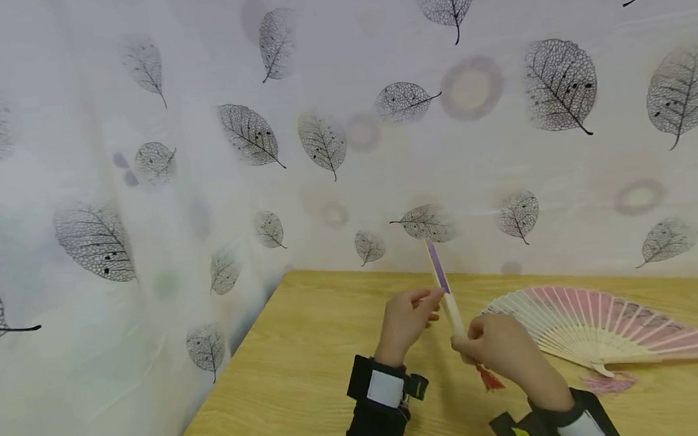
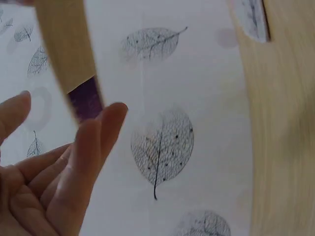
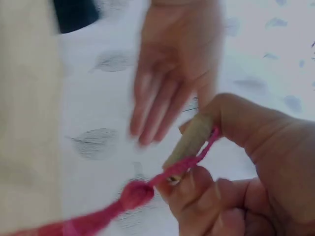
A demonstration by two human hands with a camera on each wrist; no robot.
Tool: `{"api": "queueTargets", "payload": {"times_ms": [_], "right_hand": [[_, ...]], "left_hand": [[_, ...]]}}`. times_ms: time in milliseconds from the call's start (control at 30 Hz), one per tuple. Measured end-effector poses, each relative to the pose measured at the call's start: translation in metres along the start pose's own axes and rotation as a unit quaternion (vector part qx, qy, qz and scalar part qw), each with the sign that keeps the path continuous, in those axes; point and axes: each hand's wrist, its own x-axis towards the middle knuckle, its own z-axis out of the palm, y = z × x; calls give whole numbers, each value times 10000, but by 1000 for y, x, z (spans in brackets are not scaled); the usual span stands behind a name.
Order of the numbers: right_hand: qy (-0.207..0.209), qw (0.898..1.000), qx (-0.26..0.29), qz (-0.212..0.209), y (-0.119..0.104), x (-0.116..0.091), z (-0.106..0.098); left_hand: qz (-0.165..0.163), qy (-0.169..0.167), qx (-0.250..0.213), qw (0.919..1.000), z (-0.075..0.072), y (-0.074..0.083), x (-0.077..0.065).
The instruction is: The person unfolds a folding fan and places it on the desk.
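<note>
A folded fan (image 1: 437, 266) with pale ribs and a purple strip stands tilted upright above the table. My right hand (image 1: 498, 345) pinches its pale base end (image 3: 189, 145) between thumb and fingers. From that end hangs a red tassel (image 1: 489, 377) on a cord, knotted in the right wrist view. My left hand (image 1: 404, 320) is at the fan's left side, fingertips right by the purple part (image 2: 86, 101). Its fingers (image 2: 83, 162) are extended and its thumb (image 2: 15, 113) stands apart from the fan.
A spread pink and white fan (image 1: 620, 326) lies on the wooden table (image 1: 265, 398) to the right of my right hand, its pink tassel (image 1: 609, 382) in front. Behind the table hangs a white curtain (image 1: 347, 197) with a leaf print. Dark camera straps circle both wrists.
</note>
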Motion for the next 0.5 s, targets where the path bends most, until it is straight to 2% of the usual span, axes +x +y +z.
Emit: {"api": "queueTargets", "payload": {"times_ms": [67, 133, 267, 400, 500], "right_hand": [[84, 9998, -192, -36, -6, -4, -4], [108, 9994, -312, -74, -10, -6, -6], [196, 9983, -488, -246, -11, -7, -9], [184, 9993, -30, -331, -5, -5, -13], [221, 9981, 495, -281, -1, -5, -16]], "left_hand": [[-79, -332, -679, 9971, 4, 0, 1], [-171, -565, -1207, 9909, 5, 2, 1], [-305, -860, -1934, 9769, 1, 4, -1], [-352, -1135, -2509, 9607, -4, 6, -4], [-311, -1166, -2725, 9546, -3, 9, -5]]}}
